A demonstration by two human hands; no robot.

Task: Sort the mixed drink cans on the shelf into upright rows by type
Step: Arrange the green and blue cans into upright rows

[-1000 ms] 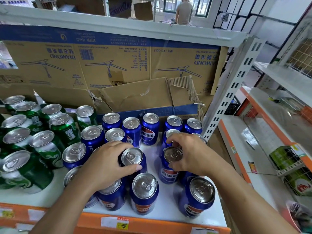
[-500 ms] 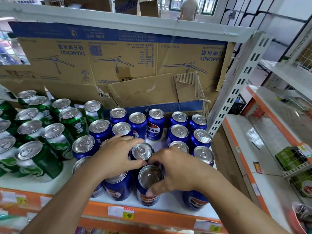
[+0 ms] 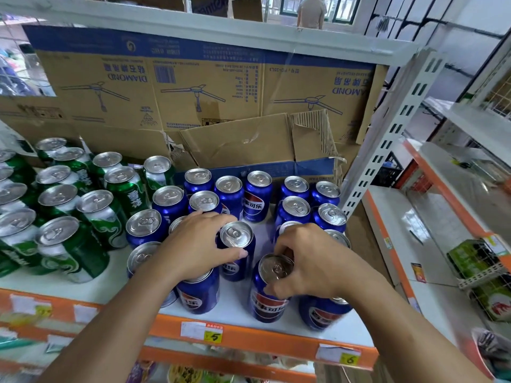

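White metal shelving (image 3: pixel 119 269) with an orange front lip fills this corner of the shop, backed by flattened cardboard boxes (image 3: pixel 237 139) printed upside down with ceiling-fan drawings. On the shelf, green cans (image 3: pixel 96 217) stand upright in a block at the left, and blue cola cans (image 3: pixel 257 194) stand upright across the middle and right, a few rows deep. The person's left hand (image 3: pixel 193 250) reaches over the blue group, its thumb and fingers wrapped round the middle can (image 3: pixel 236 234), which stands just behind the front row. The right hand (image 3: pixel 315 264) has its fingertips curled over the top rim of the front can (image 3: pixel 266 302), pinching it from above close to the shelf edge. Yellow price tags (image 3: pixel 213 335) are stuck along the orange lip. Off to the right runs a second shelf unit (image 3: pixel 431 217), and far back a person (image 3: pixel 311 12) stands at a window.
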